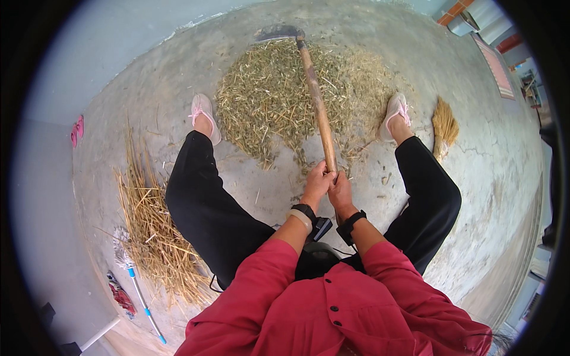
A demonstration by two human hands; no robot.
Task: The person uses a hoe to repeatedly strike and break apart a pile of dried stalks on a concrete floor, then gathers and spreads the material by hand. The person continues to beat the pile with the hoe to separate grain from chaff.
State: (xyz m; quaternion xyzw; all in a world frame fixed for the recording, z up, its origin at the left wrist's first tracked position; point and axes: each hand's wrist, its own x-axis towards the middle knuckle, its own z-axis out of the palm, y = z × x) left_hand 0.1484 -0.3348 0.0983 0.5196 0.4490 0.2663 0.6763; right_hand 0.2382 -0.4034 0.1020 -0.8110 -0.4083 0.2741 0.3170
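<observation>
Both hands grip the lower end of a long wooden handle (317, 100). My left hand (317, 183) is wrapped around it just beside my right hand (341, 192), and the two touch. At the handle's far end a dark, curved metal blade (277, 32) points left, at the far edge of a pile of dry pods and broken stalks (271, 98). Whether the tool is a sickle or a hoe I cannot tell. The handle slants across the pile, which lies on the concrete floor (485, 187) between my feet. Finer chaff (367, 75) spreads along its right side.
A heap of long dry stalks (156, 227) lies by my left leg, with a mop (141, 291) and red shoes (121, 297) beyond it. A straw hand broom (444, 124) rests beyond my right foot. Pink slippers (77, 130) are near the left wall (44, 178).
</observation>
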